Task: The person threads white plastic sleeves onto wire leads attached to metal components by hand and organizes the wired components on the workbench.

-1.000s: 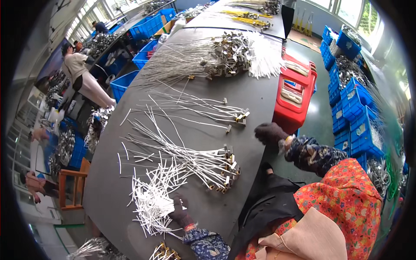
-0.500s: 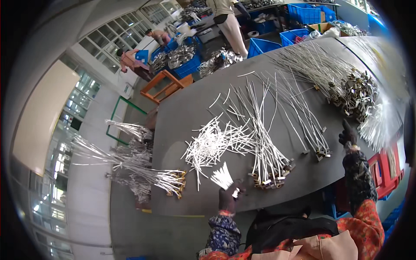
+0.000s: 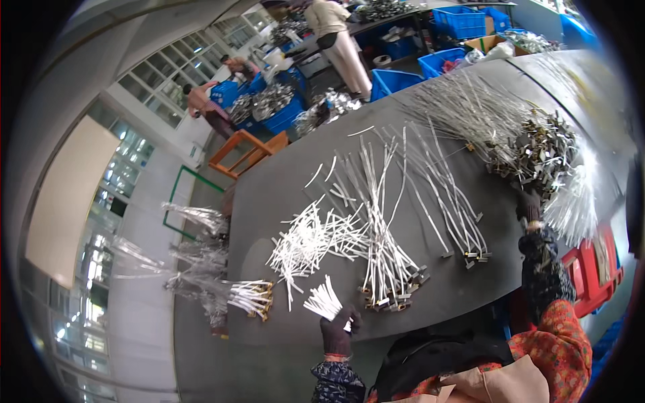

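Though it hung apart, the right hand (image 3: pixel 529 205) (gloved) reaches piled wires (image 3: pixel 502 127).

Left hand (image 3: pixel 341 328) curled, right hand (image 3: pixel 529 204) outstretched

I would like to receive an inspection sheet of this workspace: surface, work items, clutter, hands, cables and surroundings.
Surface: dark grey table, partly covered.
Work items: pile of short white pieces; fan of long white strands with metal ends; larger heap of metal-ended strands at the right.
Clutter: some loose white pieces beyond the pile.
Left hand: holds a white bundle of short pieces.
Right hand: at the heap's near edge; contact unclear.
Cables: nothing seen, unless the strands are cables.
Surroundings: blue bin, red plastic item, standing person.
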### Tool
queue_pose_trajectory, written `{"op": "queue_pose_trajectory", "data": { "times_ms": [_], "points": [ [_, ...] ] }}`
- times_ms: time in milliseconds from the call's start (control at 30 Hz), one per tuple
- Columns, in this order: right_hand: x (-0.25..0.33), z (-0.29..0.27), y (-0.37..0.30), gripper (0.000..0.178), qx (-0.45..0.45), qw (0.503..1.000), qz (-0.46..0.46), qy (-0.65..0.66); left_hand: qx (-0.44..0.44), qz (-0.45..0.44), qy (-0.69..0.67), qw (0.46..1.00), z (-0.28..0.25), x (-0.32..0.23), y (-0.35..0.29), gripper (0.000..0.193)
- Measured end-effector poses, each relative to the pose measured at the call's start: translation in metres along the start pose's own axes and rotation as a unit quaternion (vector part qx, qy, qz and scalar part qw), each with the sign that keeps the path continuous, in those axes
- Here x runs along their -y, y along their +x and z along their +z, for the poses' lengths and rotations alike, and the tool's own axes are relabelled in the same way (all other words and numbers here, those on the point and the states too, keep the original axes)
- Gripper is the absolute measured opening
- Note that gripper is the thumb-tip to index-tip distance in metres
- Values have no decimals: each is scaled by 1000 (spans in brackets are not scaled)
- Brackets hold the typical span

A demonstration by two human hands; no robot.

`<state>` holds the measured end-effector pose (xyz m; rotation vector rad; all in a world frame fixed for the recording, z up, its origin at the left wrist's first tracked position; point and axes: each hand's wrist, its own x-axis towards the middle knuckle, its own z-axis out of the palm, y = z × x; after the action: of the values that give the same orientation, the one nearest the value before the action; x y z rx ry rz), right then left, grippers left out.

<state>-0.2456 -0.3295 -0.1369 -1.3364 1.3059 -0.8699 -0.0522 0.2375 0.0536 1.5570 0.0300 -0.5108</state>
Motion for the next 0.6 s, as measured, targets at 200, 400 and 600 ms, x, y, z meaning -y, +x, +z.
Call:
{"op": "queue_pose_trajectory", "data": {
  "times_ms": [200,400,600],
  "points": [
    [24,-22,-125,10,36,958,110,262,142,-8,24,990,77,-19,55,17],
    [59,-19,-158,28,8,996,80,37,304,-18,10,952,123,-17,89,16],
    [66,-16,-161,32,-23,989,130,73,295,-75,-44,951,129,-14,98,13]
  ]
}}
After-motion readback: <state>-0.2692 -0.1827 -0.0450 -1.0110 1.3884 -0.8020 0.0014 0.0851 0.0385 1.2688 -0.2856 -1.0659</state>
